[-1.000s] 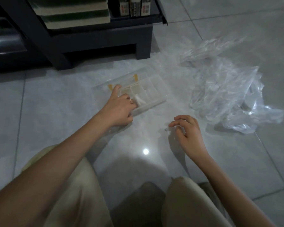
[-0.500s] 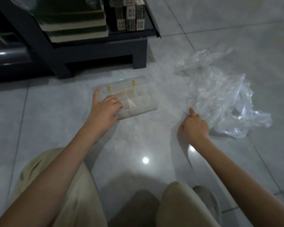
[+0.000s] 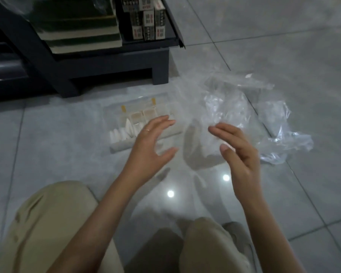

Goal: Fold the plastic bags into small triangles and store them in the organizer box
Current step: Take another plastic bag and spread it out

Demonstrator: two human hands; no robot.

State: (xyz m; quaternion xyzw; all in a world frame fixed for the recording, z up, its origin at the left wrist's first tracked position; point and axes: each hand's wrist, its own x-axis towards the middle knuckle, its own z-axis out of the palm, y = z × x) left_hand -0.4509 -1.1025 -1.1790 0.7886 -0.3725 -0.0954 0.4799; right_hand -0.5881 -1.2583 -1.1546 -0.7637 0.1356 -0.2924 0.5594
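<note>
Glossy, smooth grey floor tiles (image 3: 53, 146), mirroring light spots. Thin, clear, crinkled film in the plastic bags (image 3: 232, 109), shiny at the creases. Rigid translucent plastic for the organizer box (image 3: 119, 147). Matt beige cloth trousers (image 3: 47, 223). Dark matt shelf (image 3: 110, 65).

From my remote seat I see both hands raised over the grey tiled floor (image 3: 57, 144). The left hand (image 3: 152, 146), ring (image 3: 146, 130) on one finger, has its fingers spread in front of the clear organizer box (image 3: 118, 147), whose left compartments hold white folded triangles (image 3: 124, 133). The right hand (image 3: 240, 154) is loosely curved at a blurred clear plastic bag (image 3: 201, 123) hanging between the hands; I cannot tell if it grips the film. More crumpled bags (image 3: 274, 119) lie to the right. A dark shelf unit (image 3: 106, 64) stands behind the box.
</note>
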